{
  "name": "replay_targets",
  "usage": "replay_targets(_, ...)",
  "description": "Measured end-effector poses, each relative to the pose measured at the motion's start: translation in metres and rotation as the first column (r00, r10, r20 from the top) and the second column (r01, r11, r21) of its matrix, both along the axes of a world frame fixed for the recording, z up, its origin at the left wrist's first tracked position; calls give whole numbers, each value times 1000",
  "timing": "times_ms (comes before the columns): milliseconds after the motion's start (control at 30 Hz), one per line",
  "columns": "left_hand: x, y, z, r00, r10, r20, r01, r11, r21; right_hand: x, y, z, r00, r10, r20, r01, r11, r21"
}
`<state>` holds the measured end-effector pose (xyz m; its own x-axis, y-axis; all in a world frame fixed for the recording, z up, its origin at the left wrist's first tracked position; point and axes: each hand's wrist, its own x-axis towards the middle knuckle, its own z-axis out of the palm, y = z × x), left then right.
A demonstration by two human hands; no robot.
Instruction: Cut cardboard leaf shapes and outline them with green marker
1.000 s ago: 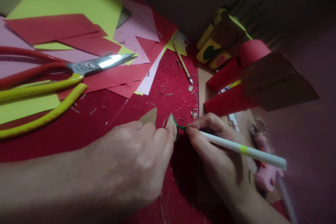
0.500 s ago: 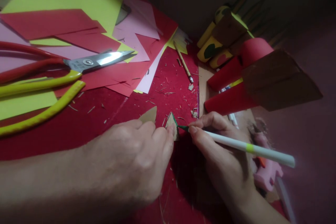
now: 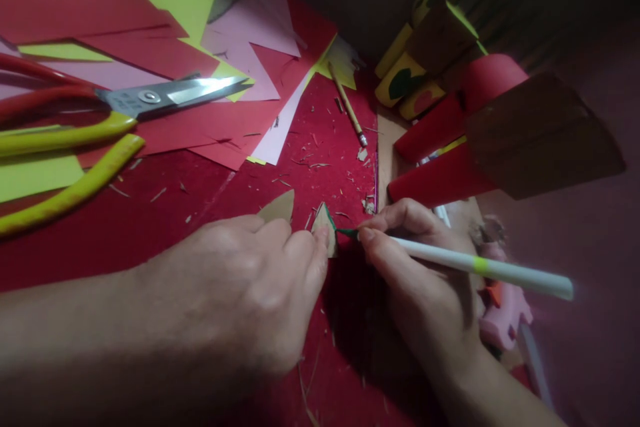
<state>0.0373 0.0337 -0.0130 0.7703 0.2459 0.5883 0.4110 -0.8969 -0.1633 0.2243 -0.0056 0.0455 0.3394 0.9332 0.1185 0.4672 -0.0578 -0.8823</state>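
Note:
My left hand is closed, its fingers curled and pressing a small pointed cardboard piece against the red cloth. Green colour runs along the right edge of that piece. My right hand pinches a white marker with a yellow-green band. The marker's green tip meets the coloured edge, or nearly so. Another pointed cardboard piece shows behind my left knuckles, its lower part hidden by them.
Scissors with red and yellow handles lie on red, pink and yellow paper at left. A pencil and cardboard scraps lie ahead. Red paper tubes with brown cardboard and a pink plastic object are at right.
The whole view has shifted slightly, with the paper and scissors now higher and further left. Both hands keep their holds, and the marker tip remains at the cardboard's right edge.

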Motion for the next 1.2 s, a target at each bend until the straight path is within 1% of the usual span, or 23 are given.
replay_targets(100, -1, 1, 3, 997, -22, -77, 27, 998, 60, 0, 1, -1, 999, -4, -34, 5, 1000, 17)
replay_targets(200, -2, 2, 2, 997, -24, -71, 29, 997, 71, 1, 1, -1, 1000, -6, -20, 6, 1000, 6)
replay_targets(333, -2, 1, -2, 999, 8, -50, -5, 998, 66, 1, 1, -1, 999, 5, 44, -4, 1000, -25)
replay_targets(433, -2, 1, -5, 1000, 8, -30, -6, 998, 66, 1, 1, -1, 998, 6, 64, -4, 999, -34)
replay_targets(500, -1, 1, -6, 1000, 1, -26, 0, 998, 57, 1, 1, -1, 999, -5, 53, 6, 999, -32)
replay_targets(633, -2, -1, -6, 1000, -8, -20, 9, 1000, 28, 0, 1, 0, 1000, -15, -22, 14, 1000, -7)
replay_targets(733, -3, -2, -5, 1000, 6, -15, -6, 1000, -2, 0, 0, 0, 999, -4, -38, 3, 1000, -30)
replay_targets(833, -3, -2, -3, 999, 7, -37, -6, 1000, 12, 1, -1, -1, 1000, 3, -8, -4, 999, -52)
replay_targets(933, -3, -1, 2, 997, -6, -74, 9, 999, 44, 4, -3, -3, 999, 15, 46, -11, 998, -69)
replay_targets(1000, -4, -1, 6, 995, 11, -104, -6, 999, 54, 5, -3, -3, 998, 33, 61, -28, 996, -82)
replay_targets(1067, -4, -1, 10, 991, 23, -130, -16, 998, 55, 6, -3, -3, 998, 41, 40, -38, 996, -78)
replay_targets(1200, -6, -1, 10, 991, -16, -132, 23, 998, 52, 2, -1, -1, 1000, 15, -25, -15, 1000, -26)
